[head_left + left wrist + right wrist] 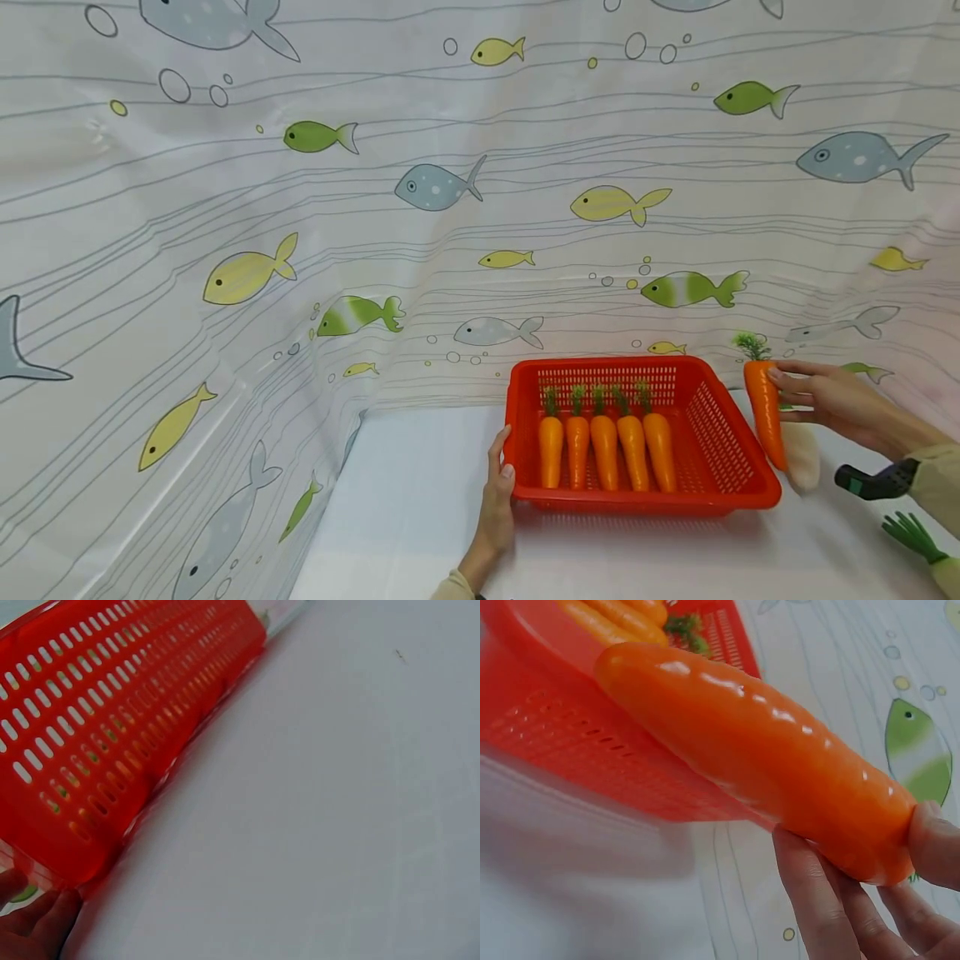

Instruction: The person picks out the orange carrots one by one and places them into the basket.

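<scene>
In the head view, my right hand (832, 404) pinches an orange carrot (765, 408) near its leafy top, with the tip pointing down. The carrot hangs beside the right rim of a red plastic basket (720, 500). In the right wrist view, thumb and fingers hold the thick end of the glossy carrot (765, 750). Several carrots (604, 450) lie side by side in the basket, green tops toward the back. My left hand (497, 504) holds the basket's left rim; the left wrist view shows its fingers (45, 922) at a corner of the slotted basket (135, 712).
Behind the held carrot lies a whitish vegetable (804, 458), partly hidden. At the lower right edge is a pale vegetable with green leaves (915, 537), cut off by the frame. A fish-patterned sheet (450, 233) hangs behind the white table (405, 500).
</scene>
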`<state>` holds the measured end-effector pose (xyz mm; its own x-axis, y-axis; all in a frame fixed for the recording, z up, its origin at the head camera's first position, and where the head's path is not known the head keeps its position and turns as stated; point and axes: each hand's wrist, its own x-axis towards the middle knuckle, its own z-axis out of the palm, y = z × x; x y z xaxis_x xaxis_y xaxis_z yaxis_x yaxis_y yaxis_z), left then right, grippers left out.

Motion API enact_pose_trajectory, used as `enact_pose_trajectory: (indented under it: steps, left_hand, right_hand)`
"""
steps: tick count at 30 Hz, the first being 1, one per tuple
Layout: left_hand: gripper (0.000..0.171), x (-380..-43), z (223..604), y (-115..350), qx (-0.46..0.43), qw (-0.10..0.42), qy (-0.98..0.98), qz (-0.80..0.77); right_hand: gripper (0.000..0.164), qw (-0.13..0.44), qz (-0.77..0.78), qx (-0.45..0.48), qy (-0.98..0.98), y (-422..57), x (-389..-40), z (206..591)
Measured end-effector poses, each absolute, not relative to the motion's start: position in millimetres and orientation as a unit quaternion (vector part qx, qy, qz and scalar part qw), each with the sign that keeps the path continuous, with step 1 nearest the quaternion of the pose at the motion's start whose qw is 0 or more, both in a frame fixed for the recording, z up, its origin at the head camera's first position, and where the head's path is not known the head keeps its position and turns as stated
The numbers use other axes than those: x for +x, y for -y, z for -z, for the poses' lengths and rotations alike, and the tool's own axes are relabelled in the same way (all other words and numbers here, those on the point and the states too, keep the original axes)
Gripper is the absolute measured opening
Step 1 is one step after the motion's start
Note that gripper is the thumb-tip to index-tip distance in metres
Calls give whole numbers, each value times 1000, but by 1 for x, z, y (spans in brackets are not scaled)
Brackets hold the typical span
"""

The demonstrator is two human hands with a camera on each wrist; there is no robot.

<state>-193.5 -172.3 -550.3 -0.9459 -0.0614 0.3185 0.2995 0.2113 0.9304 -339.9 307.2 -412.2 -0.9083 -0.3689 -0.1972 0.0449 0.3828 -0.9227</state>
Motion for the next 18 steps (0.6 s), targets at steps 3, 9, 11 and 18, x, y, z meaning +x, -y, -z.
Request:
enact_pose_trajectory:
  steps: [3,9,11,18]
  left_hand:
    - [60,-194,550,173,-80,146,764,623]
    - [60,-194,552,173,-77,142,765,623]
    - [60,-195,552,173,-76,142,766,623]
    - [60,-195,552,173,-77,142,765,624]
  right_hand:
    - [78,193,550,-99,-806,-302,-340,410]
    - [80,190,555,-102,-803,-285,-339,408]
    - [79,181,548,-108,-809,-278,-338,408]
    - [78,142,484,-123,-855,-252,-331,411]
